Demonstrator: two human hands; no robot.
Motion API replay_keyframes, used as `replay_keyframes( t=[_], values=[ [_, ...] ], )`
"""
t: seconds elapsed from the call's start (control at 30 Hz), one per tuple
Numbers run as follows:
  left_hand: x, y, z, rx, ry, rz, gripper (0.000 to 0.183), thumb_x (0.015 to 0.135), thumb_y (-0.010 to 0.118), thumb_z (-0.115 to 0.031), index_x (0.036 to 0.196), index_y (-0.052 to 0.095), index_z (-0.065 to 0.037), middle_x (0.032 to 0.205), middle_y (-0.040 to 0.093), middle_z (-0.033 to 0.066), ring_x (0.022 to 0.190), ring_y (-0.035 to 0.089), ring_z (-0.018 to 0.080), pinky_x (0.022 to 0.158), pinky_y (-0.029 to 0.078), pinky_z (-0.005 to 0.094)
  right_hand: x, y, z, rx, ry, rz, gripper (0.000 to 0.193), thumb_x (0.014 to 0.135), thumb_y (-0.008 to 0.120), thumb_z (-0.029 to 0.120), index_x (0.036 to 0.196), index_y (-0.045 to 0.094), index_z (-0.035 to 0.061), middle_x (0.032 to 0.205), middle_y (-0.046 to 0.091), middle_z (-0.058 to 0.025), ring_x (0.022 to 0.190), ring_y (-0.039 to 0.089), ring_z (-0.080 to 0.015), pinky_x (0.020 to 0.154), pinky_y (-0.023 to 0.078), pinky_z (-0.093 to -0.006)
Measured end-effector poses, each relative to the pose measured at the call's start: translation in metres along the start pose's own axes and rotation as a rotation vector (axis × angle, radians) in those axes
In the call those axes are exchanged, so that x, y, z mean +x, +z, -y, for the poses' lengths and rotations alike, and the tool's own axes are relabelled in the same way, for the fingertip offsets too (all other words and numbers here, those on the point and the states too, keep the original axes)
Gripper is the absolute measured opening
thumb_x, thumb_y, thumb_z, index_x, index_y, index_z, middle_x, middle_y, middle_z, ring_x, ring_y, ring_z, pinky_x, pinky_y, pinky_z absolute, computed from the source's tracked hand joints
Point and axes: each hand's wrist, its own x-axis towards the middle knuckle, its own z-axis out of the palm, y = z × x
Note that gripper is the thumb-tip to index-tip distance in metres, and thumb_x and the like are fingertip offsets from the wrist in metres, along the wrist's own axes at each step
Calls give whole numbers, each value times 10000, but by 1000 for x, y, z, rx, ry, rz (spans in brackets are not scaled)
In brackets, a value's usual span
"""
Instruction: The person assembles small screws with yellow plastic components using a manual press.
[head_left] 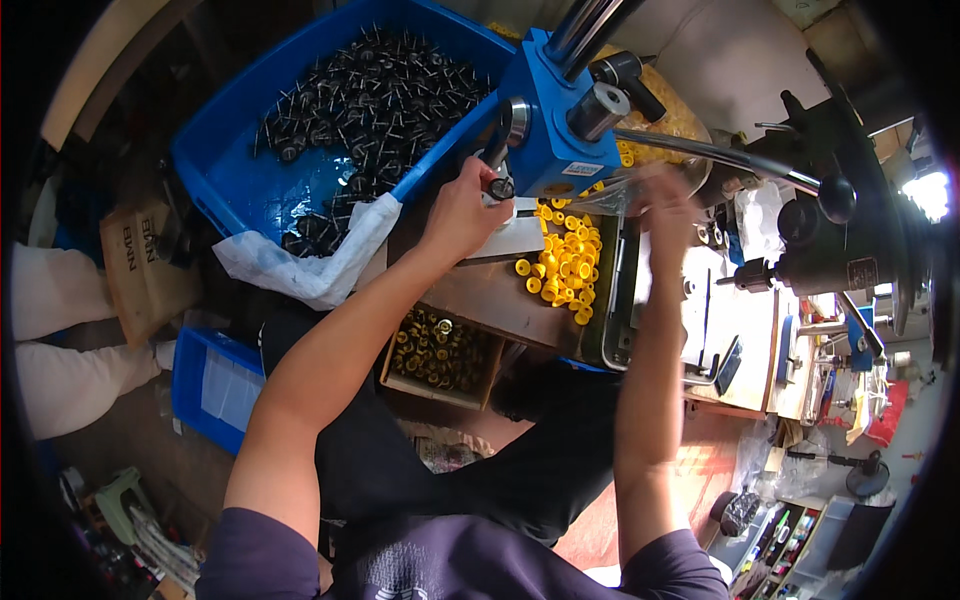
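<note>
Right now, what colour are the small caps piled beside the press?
Yellow. The small caps lie heaped right of the blue press; the head view shows them best.

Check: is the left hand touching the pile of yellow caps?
Apart. Head view shows the left hand at the blue press, with grey plate visible between it and the yellow caps.

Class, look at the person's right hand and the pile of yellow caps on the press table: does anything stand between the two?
Nothing visible does. The right hand, blurred, is just right of the yellow caps, with only the dark tray edge beside them. The left hand works at the blue press.
</note>
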Motion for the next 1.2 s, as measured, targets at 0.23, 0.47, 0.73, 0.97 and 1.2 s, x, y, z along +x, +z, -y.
replay_keyframes(
  t=[0.23,0.47,0.73,0.97,1.2],
  values=[
    [-2,-11,12,-8,118,-29,413,820,805,-181,1127,593,-5,992,678,125,923,670,256,811,527,359,-20,46,-105,-813,-203,294,201,858,657,137,1028,763,143,1072,693,-81,1003,671,-309,868,532,-406],
    [-1,-9,9,25,100,-34,420,827,805,-196,1130,590,0,1034,682,133,985,668,258,831,533,362,-6,47,-112,-812,-193,336,143,836,676,137,948,760,112,1012,710,-80,964,681,-304,836,536,-407],
    [-2,-11,7,16,70,-9,417,839,803,-229,1114,600,10,1035,688,137,971,672,245,821,531,355,-8,34,-97,-713,-159,338,166,811,727,114,967,753,63,903,742,-134,836,715,-315,788,554,-403],
    [-4,-14,13,-49,42,-15,361,850,801,-247,1049,673,25,895,694,90,828,653,171,758,516,319,-39,74,-57,-90,-181,254,122,861,703,43,973,680,0,854,715,-139,787,715,-270,696,545,-369],
    [-3,-11,15,-74,28,-46,326,875,775,-227,1054,685,30,875,685,57,737,617,123,651,494,281,-51,105,-59,-400,-647,218,177,832,666,8,1007,677,31,986,653,-148,831,662,-367,704,547,-443]
  ],
)
